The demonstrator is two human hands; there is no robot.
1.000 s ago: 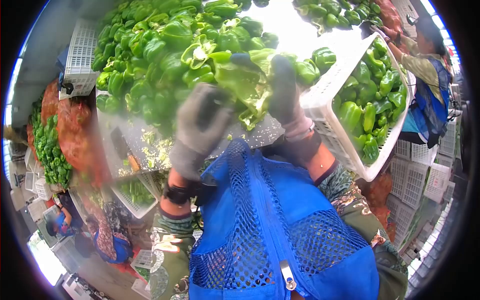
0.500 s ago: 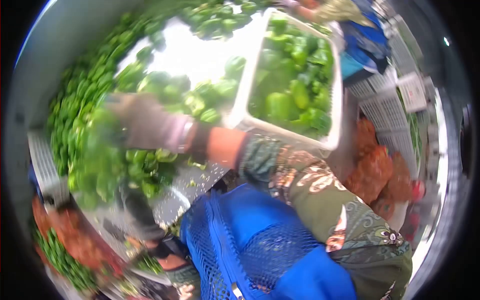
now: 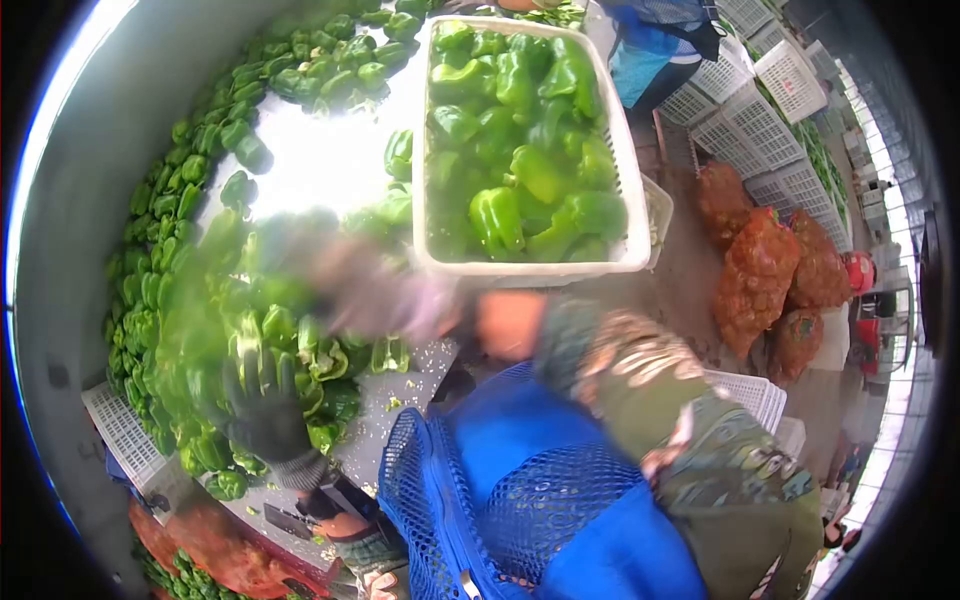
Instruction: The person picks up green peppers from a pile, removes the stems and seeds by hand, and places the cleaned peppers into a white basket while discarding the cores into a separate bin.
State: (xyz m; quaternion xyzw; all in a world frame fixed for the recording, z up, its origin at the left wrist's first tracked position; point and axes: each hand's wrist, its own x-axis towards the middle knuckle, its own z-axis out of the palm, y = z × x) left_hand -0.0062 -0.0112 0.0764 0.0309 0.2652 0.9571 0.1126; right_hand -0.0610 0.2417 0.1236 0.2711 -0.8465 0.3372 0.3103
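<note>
My left hand [image 3: 265, 415], in a dark grey glove, lies against the near side of a heap of green bell peppers [image 3: 210, 350], its fingers stretched out and apart. Above it, my right hand [image 3: 340, 275] reaches across the heap in a pale glove; motion smears its fingers, so I cannot tell what they hold. Cut peppers [image 3: 330, 360] with pale cores showing lie between the hands and the metal table's near edge. Close beyond my right wrist stands a white plastic crate [image 3: 530, 268] full of whole green bell peppers.
Pale seeds are scattered over the grey tabletop [image 3: 405, 395]. Orange mesh sacks [image 3: 760, 275] and stacked white crates [image 3: 745, 130] stand on the floor at right. A person in blue [image 3: 650, 50] is beyond the crate. Another white crate [image 3: 125, 430] sits at left.
The view has shifted, so the crate now appears farther left and higher. My left hand has come up onto the peppers with its fingers spread. My right hand still sweeps over the heap, blurred.
</note>
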